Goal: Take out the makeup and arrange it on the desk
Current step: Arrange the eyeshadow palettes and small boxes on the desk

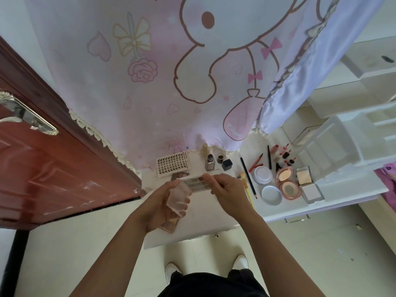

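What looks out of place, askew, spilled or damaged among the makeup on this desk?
Only the pink palette: it lies tilted near the front of the desk, partly under the left hand, apart from the compacts lined up at the right. Nothing looks spilled or broken.

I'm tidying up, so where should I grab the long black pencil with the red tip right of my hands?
I'd pinch the long black pencil from above, across its far half. It lies flat, so only its top is free; the yellow-handled brush hugs the near half on the left, and the round white lid sits close on the right.
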Motion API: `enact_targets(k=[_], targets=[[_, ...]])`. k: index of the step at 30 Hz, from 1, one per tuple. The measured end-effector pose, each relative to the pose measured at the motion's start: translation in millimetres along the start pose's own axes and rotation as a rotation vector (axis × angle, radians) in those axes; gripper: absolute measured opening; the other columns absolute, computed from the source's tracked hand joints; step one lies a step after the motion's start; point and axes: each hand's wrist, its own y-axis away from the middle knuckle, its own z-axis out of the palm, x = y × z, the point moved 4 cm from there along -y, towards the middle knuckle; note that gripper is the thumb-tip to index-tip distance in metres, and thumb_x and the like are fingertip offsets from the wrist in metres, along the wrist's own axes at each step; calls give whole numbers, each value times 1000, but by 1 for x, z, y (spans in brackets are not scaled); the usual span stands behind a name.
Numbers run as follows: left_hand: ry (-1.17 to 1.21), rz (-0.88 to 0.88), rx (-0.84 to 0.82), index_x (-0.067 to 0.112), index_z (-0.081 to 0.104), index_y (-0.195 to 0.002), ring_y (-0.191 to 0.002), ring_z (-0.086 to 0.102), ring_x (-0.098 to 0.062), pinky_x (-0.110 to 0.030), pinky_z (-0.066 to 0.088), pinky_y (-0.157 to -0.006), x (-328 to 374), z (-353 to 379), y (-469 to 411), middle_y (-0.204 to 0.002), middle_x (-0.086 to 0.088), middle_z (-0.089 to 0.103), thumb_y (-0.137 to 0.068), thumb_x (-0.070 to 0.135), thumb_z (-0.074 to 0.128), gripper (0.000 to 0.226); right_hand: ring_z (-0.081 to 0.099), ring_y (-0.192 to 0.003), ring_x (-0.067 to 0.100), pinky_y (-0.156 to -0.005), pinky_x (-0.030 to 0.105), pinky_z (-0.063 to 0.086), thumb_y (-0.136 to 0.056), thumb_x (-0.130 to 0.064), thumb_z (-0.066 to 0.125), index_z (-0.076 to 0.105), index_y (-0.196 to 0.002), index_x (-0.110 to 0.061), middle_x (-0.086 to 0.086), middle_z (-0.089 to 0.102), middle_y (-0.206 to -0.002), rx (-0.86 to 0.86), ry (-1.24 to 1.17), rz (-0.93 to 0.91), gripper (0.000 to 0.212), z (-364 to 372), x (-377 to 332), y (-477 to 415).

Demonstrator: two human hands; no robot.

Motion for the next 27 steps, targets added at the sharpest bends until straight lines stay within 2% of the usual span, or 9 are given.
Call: enact_targets(k=[3,7,10,13,15,18,20,23,27], targets=[[7,-129,-143,-4,69,-111,-75,55,-27,-35,45,-65,-5,4,4,-91,-22,63,-71,51,73,68,47,-53,5,-53,19,40,-96,-51,54,73,-79,-14,1,63,-63,-4,-38,57,45,-2,3,-9],[152,-141,-204,0,68,-120,-82,57,-32,-37,47,-67,-9,-2,2,-107,-25,62,-78,61,69,74,47,-53,8,-53,23,40,-97,-49,56,71,-79,-9,11,63,-66,-21,-125,172,46,1,11,-14],[201,-36,-51,2,65,-124,-87,64,-28,-31,55,-63,-10,-16,-5,-112,-19,66,-93,59,52,66,50,-52,5,-54,22,43,-98,-46,56,70,-79,-12,2,63,-64,32,-256,288,42,-1,23,-9],[173,110,152,1,71,-106,-80,67,-17,-22,57,-63,-10,-24,-15,-103,-15,70,-84,21,71,30,60,-59,6,-60,22,50,-101,-38,56,74,-93,-11,6,71,-80,-3,-379,380,33,5,40,2],[125,148,287,-2,70,-105,-75,65,-15,-20,57,-63,-14,-30,-24,-93,-13,72,-87,7,70,20,66,-71,11,-67,24,53,-101,-36,57,73,-99,-11,8,72,-86,-84,-437,457,30,14,54,12],[47,176,445,1,69,-102,-73,62,-16,-21,57,-61,-19,-36,-39,-86,-12,71,-89,6,69,13,68,-77,14,-73,26,55,-99,-31,61,74,-97,-9,5,71,-82,-149,-484,566,25,30,77,26],[-59,194,508,8,68,-98,-73,62,-17,-24,57,-61,-21,-38,-50,-86,-14,72,-88,9,72,11,69,-75,16,-74,27,58,-97,-25,65,74,-98,-6,7,72,-80,-88,-517,615,21,39,91,33],[-287,251,534,10,68,-97,-67,63,-17,-26,58,-63,-23,-37,-71,-85,-12,74,-91,12,70,6,70,-71,18,-74,32,61,-94,-18,70,73,-104,-4,11,75,-79,8,-544,692,18,53,113,38],[-525,257,543,7,68,-107,-65,61,-16,-30,57,-66,-28,-38,-106,-85,-7,72,-94,9,64,13,68,-68,18,-70,29,60,-93,-14,70,72,-98,2,12,72,-80,20,-595,838,17,74,138,36]])
